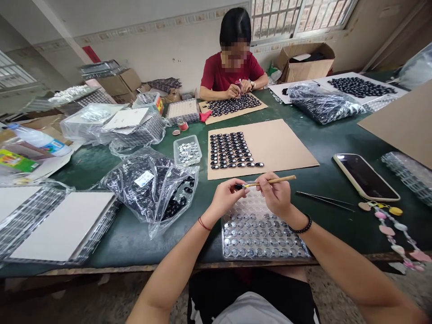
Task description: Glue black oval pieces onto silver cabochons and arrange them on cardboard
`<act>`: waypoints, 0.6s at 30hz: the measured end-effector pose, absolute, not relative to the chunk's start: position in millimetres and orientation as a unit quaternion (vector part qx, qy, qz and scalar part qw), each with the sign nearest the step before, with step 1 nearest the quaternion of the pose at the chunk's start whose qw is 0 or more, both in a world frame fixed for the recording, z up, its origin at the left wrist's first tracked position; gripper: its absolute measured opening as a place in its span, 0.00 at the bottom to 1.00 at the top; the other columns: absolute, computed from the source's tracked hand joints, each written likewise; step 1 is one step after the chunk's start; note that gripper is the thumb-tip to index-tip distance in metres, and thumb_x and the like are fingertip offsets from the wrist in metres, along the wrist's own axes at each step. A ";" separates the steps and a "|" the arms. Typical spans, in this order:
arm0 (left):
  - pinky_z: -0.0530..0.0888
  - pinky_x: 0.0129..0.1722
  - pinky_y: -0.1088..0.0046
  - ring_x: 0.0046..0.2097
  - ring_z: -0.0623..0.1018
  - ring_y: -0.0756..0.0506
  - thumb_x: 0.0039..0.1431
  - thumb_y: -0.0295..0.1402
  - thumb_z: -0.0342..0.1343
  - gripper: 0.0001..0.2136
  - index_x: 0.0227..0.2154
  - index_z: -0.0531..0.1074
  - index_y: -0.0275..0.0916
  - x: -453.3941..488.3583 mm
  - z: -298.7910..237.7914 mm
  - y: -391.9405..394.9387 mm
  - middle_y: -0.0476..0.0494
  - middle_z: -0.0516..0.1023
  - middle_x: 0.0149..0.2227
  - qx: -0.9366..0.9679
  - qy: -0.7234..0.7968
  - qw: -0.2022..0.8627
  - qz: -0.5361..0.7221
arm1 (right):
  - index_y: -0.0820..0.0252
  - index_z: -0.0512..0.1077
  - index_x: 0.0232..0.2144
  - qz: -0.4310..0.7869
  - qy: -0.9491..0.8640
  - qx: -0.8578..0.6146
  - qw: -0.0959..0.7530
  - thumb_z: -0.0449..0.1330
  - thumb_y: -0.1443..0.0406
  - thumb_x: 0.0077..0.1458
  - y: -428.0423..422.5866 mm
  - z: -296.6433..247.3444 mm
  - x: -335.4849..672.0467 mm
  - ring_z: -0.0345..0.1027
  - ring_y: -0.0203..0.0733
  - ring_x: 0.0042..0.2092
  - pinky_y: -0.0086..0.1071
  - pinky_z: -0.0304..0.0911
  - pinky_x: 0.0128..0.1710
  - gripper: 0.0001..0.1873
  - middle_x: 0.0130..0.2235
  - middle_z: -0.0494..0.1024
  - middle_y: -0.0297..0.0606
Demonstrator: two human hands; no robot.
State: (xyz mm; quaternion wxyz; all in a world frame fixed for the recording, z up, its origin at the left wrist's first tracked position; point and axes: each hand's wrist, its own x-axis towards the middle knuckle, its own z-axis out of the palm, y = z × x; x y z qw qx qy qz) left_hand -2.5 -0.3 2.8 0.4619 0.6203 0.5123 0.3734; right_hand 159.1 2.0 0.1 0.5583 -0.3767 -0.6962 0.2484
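Note:
My left hand [227, 198] pinches a small black oval piece [239, 186] between thumb and fingertips. In my right hand [277, 197] is a thin brush with a wooden handle [286, 178], its tip meeting the black piece. Both hands are over a clear plastic tray [232, 256], whose nearer rows hold round silvery pieces. Beyond them, a cardboard sheet [286, 148] carries rows of black oval pieces with shiny centres [229, 150]. To the left lie an open plastic bag of black pieces [145, 189] and a clear box [200, 155] with small silvery parts.
Tweezers [324, 200] and a phone [366, 176] with a beaded strap lie on the right. Opposite, a co-worker in a red shirt [212, 72] handles pieces on another cardboard. Stacked trays [64, 225] stand left, near a small open jar [182, 124]. A filled bag [320, 103] lies far right.

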 end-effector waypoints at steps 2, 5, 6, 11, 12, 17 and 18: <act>0.59 0.21 0.79 0.22 0.66 0.53 0.45 0.37 0.59 0.13 0.34 0.73 0.35 -2.2 3.3 -0.8 0.49 0.72 0.22 0.638 0.513 0.442 0.368 | 0.59 0.66 0.26 0.223 -0.712 -0.374 0.552 0.49 0.66 0.57 1.8 0.5 159.3 0.60 0.31 0.21 0.26 0.57 0.22 0.09 0.23 0.69 0.33; 0.58 0.21 0.78 0.21 0.62 0.54 0.45 0.36 0.59 0.13 0.35 0.74 0.36 -1.8 4.6 -0.6 0.50 0.71 0.22 0.653 0.516 0.419 0.362 | 0.59 0.65 0.26 0.182 -0.737 -0.358 0.544 0.49 0.68 0.56 2.0 2.1 159.5 0.62 0.32 0.23 0.27 0.58 0.24 0.08 0.24 0.70 0.33; 0.58 0.21 0.78 0.21 0.62 0.54 0.46 0.35 0.59 0.12 0.35 0.74 0.36 -1.7 5.3 -0.5 0.50 0.71 0.22 0.654 0.517 0.418 0.362 | 0.59 0.65 0.26 0.169 -0.746 -0.350 0.541 0.49 0.69 0.56 2.2 2.8 159.5 0.63 0.33 0.24 0.27 0.58 0.25 0.08 0.24 0.70 0.34; 0.58 0.21 0.78 0.21 0.60 0.55 0.46 0.35 0.58 0.12 0.34 0.75 0.36 -1.9 7.8 -0.1 0.49 0.72 0.24 0.654 0.520 0.413 0.361 | 0.59 0.65 0.26 0.129 -0.770 -0.334 0.528 0.49 0.70 0.55 2.7 5.0 159.4 0.65 0.34 0.26 0.28 0.59 0.25 0.08 0.24 0.71 0.35; 0.58 0.22 0.78 0.21 0.60 0.55 0.47 0.35 0.58 0.12 0.34 0.74 0.36 -2.0 7.9 -0.1 0.49 0.72 0.24 0.656 0.519 0.413 0.361 | 0.59 0.65 0.26 0.125 -0.772 -0.333 0.527 0.49 0.70 0.55 2.6 5.2 159.2 0.64 0.34 0.25 0.28 0.59 0.25 0.08 0.24 0.71 0.35; 0.59 0.22 0.79 0.23 0.63 0.54 0.47 0.35 0.58 0.12 0.35 0.74 0.36 -2.2 7.3 -0.1 0.48 0.72 0.25 0.657 0.511 0.417 0.365 | 0.59 0.65 0.26 0.108 -0.780 -0.324 0.524 0.50 0.70 0.55 1.6 6.3 158.1 0.64 0.35 0.25 0.28 0.59 0.25 0.07 0.24 0.72 0.35; 0.60 0.22 0.79 0.23 0.63 0.54 0.47 0.35 0.58 0.12 0.35 0.74 0.36 -2.2 7.2 -0.1 0.48 0.72 0.25 0.658 0.510 0.417 0.365 | 0.59 0.66 0.26 0.109 -0.781 -0.324 0.522 0.50 0.70 0.55 1.4 6.2 158.0 0.65 0.35 0.25 0.28 0.60 0.25 0.07 0.24 0.72 0.35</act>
